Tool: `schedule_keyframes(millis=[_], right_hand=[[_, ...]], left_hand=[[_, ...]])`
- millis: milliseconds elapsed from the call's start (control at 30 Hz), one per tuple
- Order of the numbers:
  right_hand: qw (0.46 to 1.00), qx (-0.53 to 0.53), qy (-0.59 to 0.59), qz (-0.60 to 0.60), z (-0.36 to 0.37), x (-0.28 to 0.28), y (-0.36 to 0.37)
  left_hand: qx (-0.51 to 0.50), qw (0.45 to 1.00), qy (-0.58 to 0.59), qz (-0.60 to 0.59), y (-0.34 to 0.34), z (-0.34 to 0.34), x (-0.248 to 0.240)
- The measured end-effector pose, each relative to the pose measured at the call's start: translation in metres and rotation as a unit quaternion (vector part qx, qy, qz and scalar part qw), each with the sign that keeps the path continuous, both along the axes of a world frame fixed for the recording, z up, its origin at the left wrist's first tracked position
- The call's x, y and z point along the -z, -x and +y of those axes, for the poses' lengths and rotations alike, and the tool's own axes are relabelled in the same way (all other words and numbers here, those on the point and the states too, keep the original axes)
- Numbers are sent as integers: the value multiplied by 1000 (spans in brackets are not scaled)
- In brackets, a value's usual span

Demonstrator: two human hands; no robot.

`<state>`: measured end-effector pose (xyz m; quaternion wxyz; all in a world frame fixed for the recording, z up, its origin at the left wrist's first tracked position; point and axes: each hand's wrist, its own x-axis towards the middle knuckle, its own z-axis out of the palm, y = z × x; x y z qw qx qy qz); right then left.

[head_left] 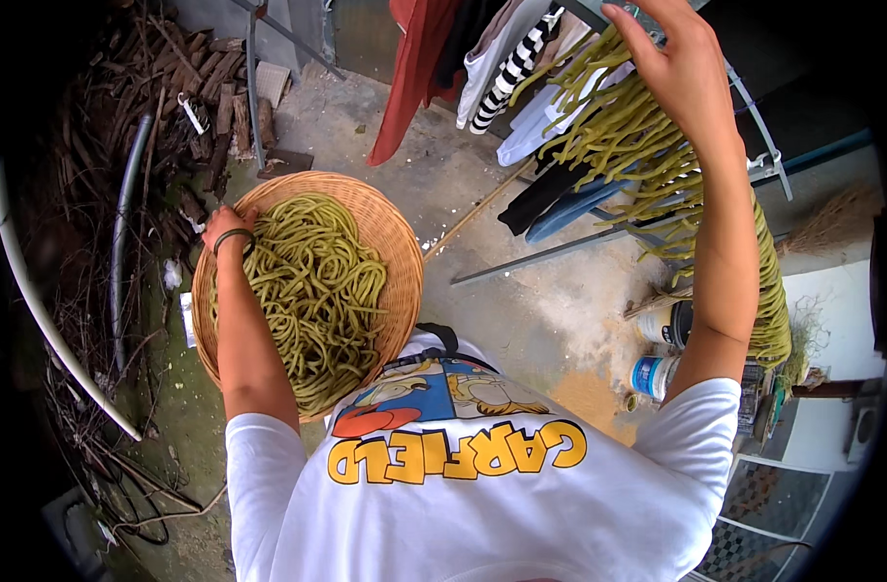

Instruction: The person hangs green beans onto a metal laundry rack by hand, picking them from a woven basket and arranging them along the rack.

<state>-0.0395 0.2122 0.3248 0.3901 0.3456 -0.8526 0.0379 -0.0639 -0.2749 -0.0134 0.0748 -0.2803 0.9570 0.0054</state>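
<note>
A round wicker basket (404, 228) full of long green beans (312, 281) is tilted against my front on the left. My left hand (228, 229), with a dark band at the wrist, is closed on the basket's far-left rim. My right hand (678, 60) is raised at the upper right, beside long beans (623, 126) that hang in a dense row. Its thumb stands apart from the fingers, so it looks open, though the fingertips run out at the top edge.
Clothes hang at the back, among them a red garment (409, 73) and a striped one (521, 73). Metal rack legs (535, 257) slant across the concrete. Buckets (654, 375) stand at right. Stacked firewood (206, 78), twigs and curved pipes (128, 233) lie at left.
</note>
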Motion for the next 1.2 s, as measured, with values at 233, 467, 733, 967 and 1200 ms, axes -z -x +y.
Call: schedule_keyframes(millis=[233,467,733,967,1200], right_hand=[[883,-210,-31,-418,-143,237,-55],[920,-57,-148,-359,-190,372,-72],[721,-114,243,-638,-151,282,-63],[778,-173,348,-494,-144,207,-74],[866,-193,308,-343,-123,135,-69]], left_hand=[[8,999,-6,33,4,10,0],[-7,999,14,32,-3,8,-1],[-28,999,2,25,-5,-1,4],[-23,999,-8,33,-5,1,1],[-14,999,-5,44,-5,2,5]])
